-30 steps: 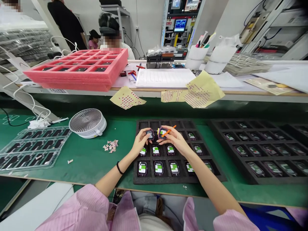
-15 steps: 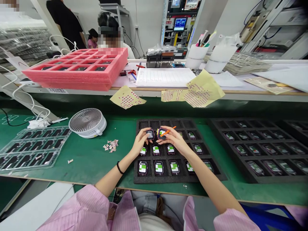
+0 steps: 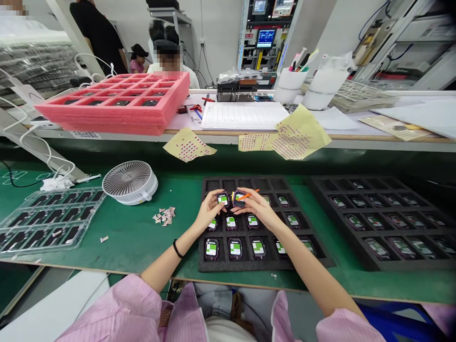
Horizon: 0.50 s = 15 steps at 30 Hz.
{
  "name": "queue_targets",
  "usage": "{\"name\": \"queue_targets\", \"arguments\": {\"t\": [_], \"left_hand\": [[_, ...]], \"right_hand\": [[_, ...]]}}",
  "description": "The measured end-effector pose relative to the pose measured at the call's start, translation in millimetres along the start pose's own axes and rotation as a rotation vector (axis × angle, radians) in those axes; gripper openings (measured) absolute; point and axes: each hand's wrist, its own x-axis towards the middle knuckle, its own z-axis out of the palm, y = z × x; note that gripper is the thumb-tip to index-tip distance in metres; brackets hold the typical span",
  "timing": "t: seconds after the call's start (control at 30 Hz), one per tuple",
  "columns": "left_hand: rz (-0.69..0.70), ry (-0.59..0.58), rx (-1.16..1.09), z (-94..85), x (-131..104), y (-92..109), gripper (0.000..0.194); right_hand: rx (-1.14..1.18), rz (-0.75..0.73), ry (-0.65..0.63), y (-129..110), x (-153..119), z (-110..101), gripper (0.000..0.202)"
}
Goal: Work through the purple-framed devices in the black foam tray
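Observation:
Above the black foam tray [image 3: 263,264], my left hand [image 3: 211,209] is closed on a smartwatch [image 3: 222,199] whose lit screen shows green and white; the thumb lies at its lower edge. Beside it, my right hand [image 3: 258,209] grips a second smartwatch [image 3: 238,199], its screen mostly dark. An orange stick-like tool [image 3: 248,195] is also held in the right fingers, slanting across that watch. A bit of yellow shows at the watch's left edge. In the tray below sit several watches with lit green and white screens, some partly hidden by my arms.
A second black tray of watches [image 3: 359,232] lies to the right. At left are a white round fan [image 3: 130,183], small loose pieces [image 3: 165,216] and a clear plastic tray [image 3: 76,240]. The shelf ahead carries a pink foam tray [image 3: 160,116], papers [image 3: 245,115] and yellow sticker sheets [image 3: 302,133].
The left watch's screen has gone from dark with white text to green and white. The left thumb has moved onto its lower edge. The right watch's screen now looks darker.

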Motion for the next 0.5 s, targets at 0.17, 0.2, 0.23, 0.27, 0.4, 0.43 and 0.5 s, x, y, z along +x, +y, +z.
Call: {"name": "queue_targets", "arguments": {"t": [0.17,0.2,0.23,0.27,0.4,0.43,0.5], "left_hand": [[-0.018,0.035,0.046,-1.0,0.6,-0.2,0.037],[-0.026,0.036,0.04,-1.0,0.5,0.2,0.037],[-0.034,0.032,0.032,-1.0,0.4,0.5,0.037],[-0.039,0.028,0.024,-0.9,0.4,0.7,0.038],[-0.043,0.01,0.01,-0.4,1.1,-0.2,0.043],[-0.042,0.01,0.009,-0.4,1.3,-0.7,0.044],[-0.039,0.009,0.011,-0.3,1.5,-1.4,0.046]], "right_hand": [[-0.014,0.022,0.013,-7.6,-2.7,3.9,0.04],[-0.017,0.023,0.015,-7.9,-3.0,4.4,0.039],[-0.021,0.024,0.017,-7.6,-3.1,4.6,0.039],[-0.024,0.024,0.019,-6.9,-3.2,4.7,0.038],[-0.037,0.009,0.043,-2.8,-2.4,3.7,0.038],[-0.04,0.009,0.048,-2.0,-2.0,3.4,0.039],[-0.048,0.013,0.056,-1.4,-1.3,2.9,0.04]]}}
